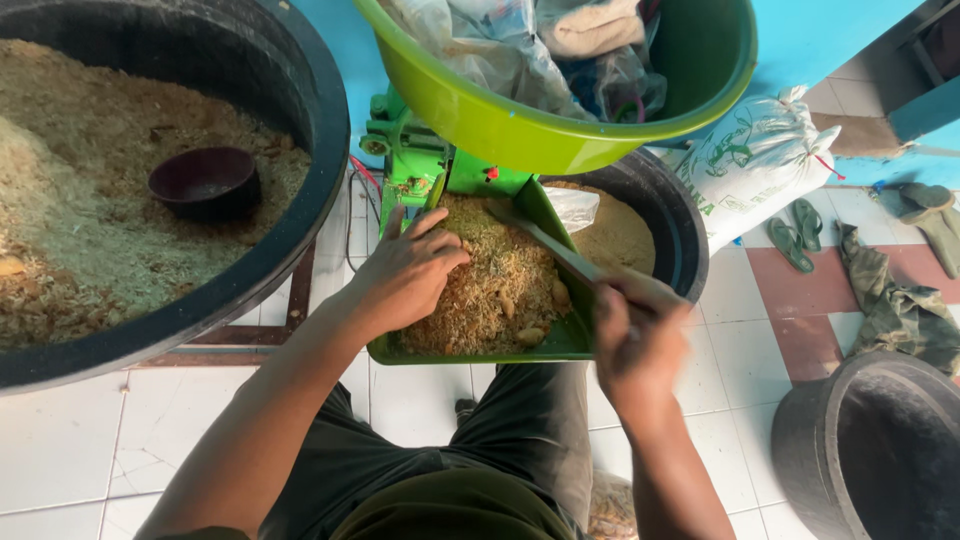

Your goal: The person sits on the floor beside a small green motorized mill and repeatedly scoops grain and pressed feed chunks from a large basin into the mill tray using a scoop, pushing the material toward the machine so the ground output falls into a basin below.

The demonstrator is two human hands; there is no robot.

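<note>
1. Below, at the middle of the view, the left hand (pixel 405 275) lies palm down on a heap of coarse tan feed mix (pixel 495 285) inside a green hopper tray (pixel 470 350), its fingers (pixel 435 222) spread apart and pressing on the material, gripping nothing.
2. Beside it, the right hand (pixel 635 335) is blurred; its fingers are wrapped tight around the near end of a flat stick (pixel 545 245), which slants up and left with its far end over the mix.
3. The tray belongs to a green machine (pixel 405 150) that stands just behind it.
4. Above the tray sits a lime-green basin (pixel 500 125) holding crumpled clear plastic bags (pixel 480 45).
5. Behind the tray is a black tub (pixel 675 225) with fine tan meal in it.
6. At left, a large black tub (pixel 310 200) is filled with the same coarse mix, and a small dark bowl (pixel 205 182) rests on that mix.
7. At right, a white sack (pixel 755 160) lies on the tiled floor (pixel 60 450), with green sandals (pixel 795 235) just beside it and a crumpled olive cloth (pixel 895 300) nearby.
8. Another black tub (pixel 800 440) stands at the lower right corner.
</note>
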